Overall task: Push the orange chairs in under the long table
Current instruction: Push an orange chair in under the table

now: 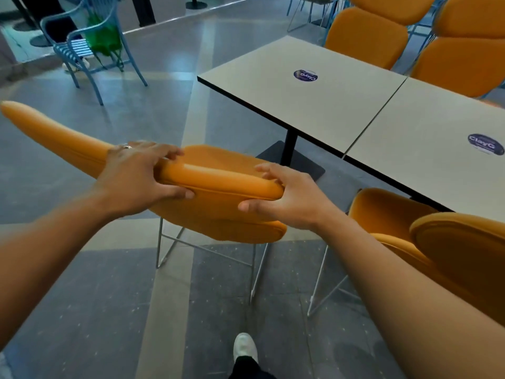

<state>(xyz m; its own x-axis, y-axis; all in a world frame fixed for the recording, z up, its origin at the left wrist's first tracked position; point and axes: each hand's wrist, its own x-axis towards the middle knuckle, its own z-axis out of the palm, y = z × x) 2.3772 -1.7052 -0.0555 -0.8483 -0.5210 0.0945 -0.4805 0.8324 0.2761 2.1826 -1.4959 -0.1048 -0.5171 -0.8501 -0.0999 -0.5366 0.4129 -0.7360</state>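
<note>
An orange chair (pixel 218 214) on thin white wire legs stands in front of me, off the near left corner of the long pale table (pixel 314 105). My left hand (pixel 136 176) grips the top edge of its backrest, fingers over the far side and thumb on the near side. My right hand (pixel 287 195) grips the right end of the same backrest. A second orange chair (pixel 448 242) sits at the right with its seat partly under the table. Two more orange chairs (pixel 366 36) stand along the table's far side.
A blue metal chair (pixel 82 47) with a green bag on it stands at the back left. The table's black post and base plate (pixel 292 160) are just beyond the held chair. Open grey floor lies to the left. My white shoe (pixel 244 348) shows below.
</note>
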